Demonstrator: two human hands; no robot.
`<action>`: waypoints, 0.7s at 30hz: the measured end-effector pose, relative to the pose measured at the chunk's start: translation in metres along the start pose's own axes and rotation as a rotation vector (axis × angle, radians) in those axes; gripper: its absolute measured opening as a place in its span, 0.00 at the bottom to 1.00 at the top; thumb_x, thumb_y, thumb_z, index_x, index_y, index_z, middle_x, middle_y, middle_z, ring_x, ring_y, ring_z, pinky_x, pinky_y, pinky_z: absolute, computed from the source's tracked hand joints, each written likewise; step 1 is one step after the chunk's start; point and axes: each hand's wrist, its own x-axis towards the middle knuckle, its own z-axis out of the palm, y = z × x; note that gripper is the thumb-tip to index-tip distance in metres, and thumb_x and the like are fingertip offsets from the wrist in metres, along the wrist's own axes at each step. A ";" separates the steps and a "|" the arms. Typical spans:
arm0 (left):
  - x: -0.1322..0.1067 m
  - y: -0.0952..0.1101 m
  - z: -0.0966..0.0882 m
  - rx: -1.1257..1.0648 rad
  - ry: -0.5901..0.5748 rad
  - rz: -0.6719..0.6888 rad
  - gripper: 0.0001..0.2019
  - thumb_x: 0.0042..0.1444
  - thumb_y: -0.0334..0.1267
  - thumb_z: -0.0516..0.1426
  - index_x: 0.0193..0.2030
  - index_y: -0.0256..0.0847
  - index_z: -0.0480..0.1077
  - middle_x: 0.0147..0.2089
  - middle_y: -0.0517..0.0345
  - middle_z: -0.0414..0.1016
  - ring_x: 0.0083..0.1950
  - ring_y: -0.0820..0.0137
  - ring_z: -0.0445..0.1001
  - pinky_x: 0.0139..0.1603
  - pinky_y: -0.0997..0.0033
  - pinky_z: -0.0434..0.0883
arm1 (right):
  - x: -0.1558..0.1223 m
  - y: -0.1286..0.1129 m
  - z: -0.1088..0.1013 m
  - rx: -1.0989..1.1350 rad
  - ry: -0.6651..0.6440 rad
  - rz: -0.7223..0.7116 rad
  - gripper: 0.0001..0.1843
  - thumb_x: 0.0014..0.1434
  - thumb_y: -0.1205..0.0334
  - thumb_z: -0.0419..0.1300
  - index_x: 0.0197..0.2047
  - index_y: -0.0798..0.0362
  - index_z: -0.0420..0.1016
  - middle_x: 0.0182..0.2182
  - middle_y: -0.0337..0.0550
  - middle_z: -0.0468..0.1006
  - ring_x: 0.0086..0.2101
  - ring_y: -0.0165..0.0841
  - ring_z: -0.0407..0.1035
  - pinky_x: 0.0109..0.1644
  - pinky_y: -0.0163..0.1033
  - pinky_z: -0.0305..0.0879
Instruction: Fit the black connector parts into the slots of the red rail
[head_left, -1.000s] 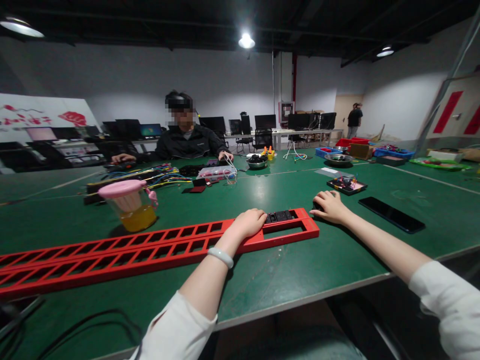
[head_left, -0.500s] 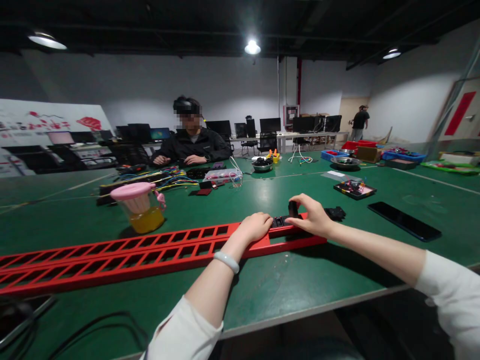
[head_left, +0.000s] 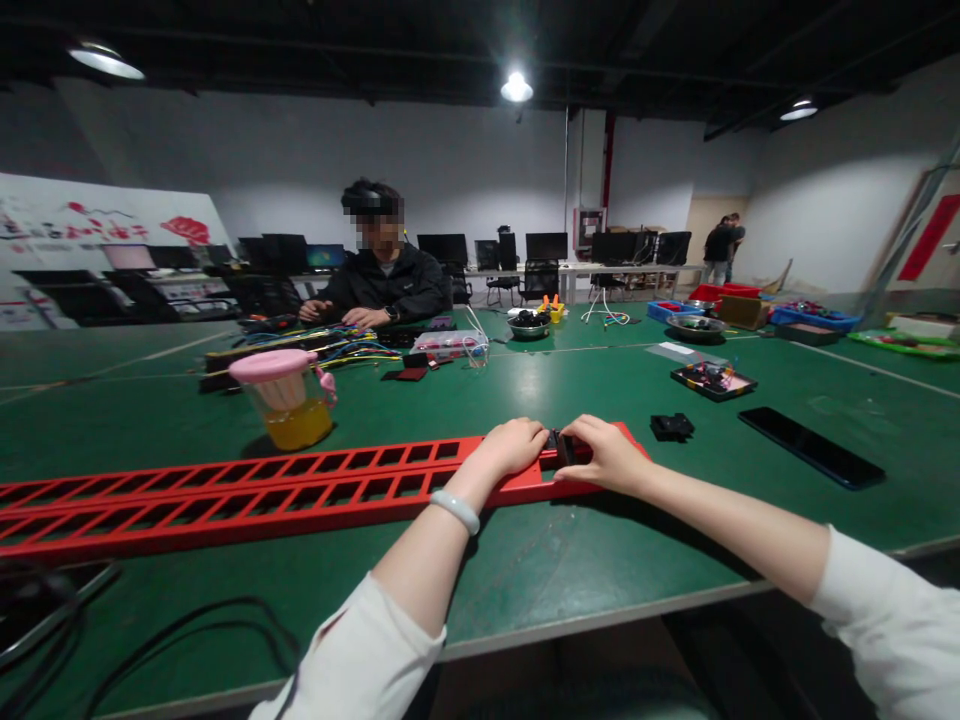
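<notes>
A long red frame (head_left: 330, 512) with two rows of slanted openings lies across the green table in front of me. My left hand (head_left: 511, 446) rests over its right part, fingers curled down on it close to a small black part (head_left: 553, 438) seated in the frame. Between the thumb and fingers of my right hand (head_left: 606, 456) is a black plastic block (head_left: 566, 450), held at an opening near the frame's right end. My fingers partly cover the block, so its contact with the frame is hard to make out. Another black plastic piece (head_left: 672, 427) lies just beyond the frame's right end.
A pink-lidded cup (head_left: 289, 400) of yellow liquid stands behind the frame. A phone (head_left: 811, 446) and a small tray (head_left: 712, 380) of parts lie to the right. Black cables (head_left: 202, 620) are at front left. A person (head_left: 382, 270) sits across the table beside bundled wires (head_left: 330, 345).
My right hand has moved left and slightly down with the black block, from above the frame to its opening beside my left hand. The loose black piece is now uncovered.
</notes>
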 end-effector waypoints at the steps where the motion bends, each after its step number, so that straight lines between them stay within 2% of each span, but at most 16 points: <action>1: 0.000 -0.001 0.001 -0.002 0.001 0.002 0.22 0.59 0.47 0.38 0.35 0.40 0.70 0.40 0.51 0.73 0.40 0.65 0.71 0.40 0.69 0.64 | 0.000 0.000 0.001 -0.004 -0.002 -0.012 0.25 0.43 0.47 0.63 0.39 0.54 0.67 0.32 0.43 0.69 0.33 0.33 0.63 0.36 0.38 0.61; 6: 0.002 -0.002 0.003 -0.022 -0.016 -0.006 0.23 0.59 0.47 0.38 0.39 0.41 0.70 0.42 0.52 0.73 0.41 0.66 0.71 0.41 0.70 0.64 | 0.002 -0.005 0.001 0.042 0.023 -0.025 0.24 0.44 0.54 0.64 0.43 0.54 0.67 0.35 0.43 0.70 0.35 0.33 0.64 0.39 0.38 0.61; 9: 0.002 -0.002 0.002 -0.029 -0.021 -0.007 0.22 0.59 0.47 0.38 0.41 0.41 0.70 0.43 0.52 0.72 0.43 0.66 0.70 0.43 0.70 0.63 | 0.004 -0.008 0.001 0.097 0.046 -0.022 0.27 0.41 0.55 0.65 0.45 0.53 0.66 0.36 0.43 0.70 0.35 0.32 0.64 0.38 0.37 0.62; 11: 0.002 -0.001 0.001 -0.037 -0.032 -0.012 0.21 0.59 0.47 0.39 0.41 0.41 0.70 0.44 0.52 0.72 0.44 0.66 0.70 0.44 0.71 0.63 | 0.005 -0.009 0.001 0.121 0.046 -0.013 0.27 0.41 0.54 0.66 0.45 0.52 0.67 0.35 0.42 0.69 0.34 0.31 0.64 0.37 0.36 0.62; 14: 0.002 -0.001 -0.001 -0.051 -0.064 -0.022 0.21 0.59 0.46 0.39 0.42 0.42 0.70 0.44 0.54 0.72 0.45 0.67 0.69 0.45 0.72 0.62 | 0.005 -0.007 0.003 0.154 0.040 0.050 0.21 0.42 0.53 0.65 0.40 0.51 0.70 0.33 0.40 0.66 0.27 0.27 0.61 0.30 0.33 0.61; 16: 0.003 -0.001 -0.004 -0.055 -0.090 0.001 0.19 0.59 0.45 0.40 0.43 0.42 0.69 0.46 0.55 0.72 0.47 0.67 0.68 0.47 0.73 0.61 | 0.005 -0.007 0.006 0.184 0.038 0.087 0.19 0.43 0.55 0.65 0.38 0.51 0.70 0.34 0.40 0.64 0.25 0.24 0.59 0.28 0.32 0.61; 21: 0.002 -0.003 -0.012 -0.076 -0.169 0.120 0.17 0.59 0.39 0.41 0.46 0.42 0.67 0.50 0.56 0.69 0.50 0.70 0.65 0.49 0.75 0.60 | 0.004 -0.007 0.008 0.212 0.004 0.097 0.17 0.43 0.58 0.65 0.38 0.52 0.71 0.38 0.42 0.64 0.25 0.23 0.59 0.30 0.33 0.62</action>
